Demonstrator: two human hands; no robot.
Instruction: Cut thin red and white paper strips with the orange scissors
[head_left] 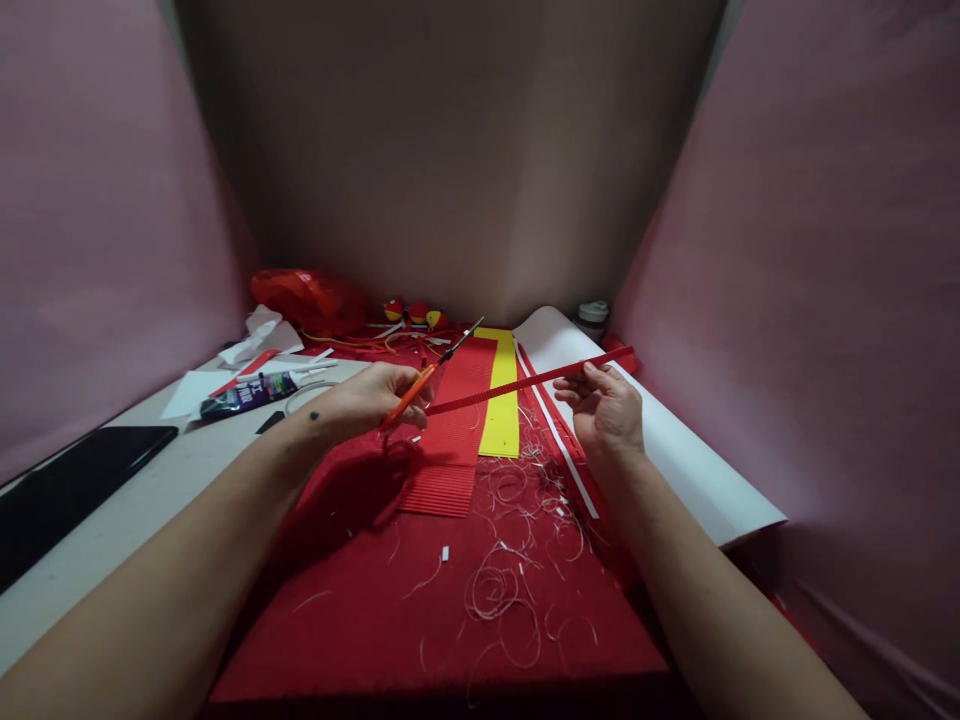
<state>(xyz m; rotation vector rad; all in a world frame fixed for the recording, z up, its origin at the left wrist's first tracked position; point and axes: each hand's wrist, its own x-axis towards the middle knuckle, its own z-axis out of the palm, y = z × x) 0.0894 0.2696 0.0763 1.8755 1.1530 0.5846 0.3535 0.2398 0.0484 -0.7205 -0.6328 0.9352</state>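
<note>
My left hand is closed round the orange handle of a pair of scissors, whose blades point up and to the right. The same hand also has the left end of a narrow red corrugated strip at its fingers. Farther right, my right hand pinches the strip near its right end, so the strip spans both hands in the air. Below it lie a red corrugated sheet and a yellow sheet on the red cloth.
Loose thread curls and paper scraps litter the cloth. A glue tube and a black phone-like object lie left. A red plastic bag and small red-yellow balls stand behind; a white sheet lies right.
</note>
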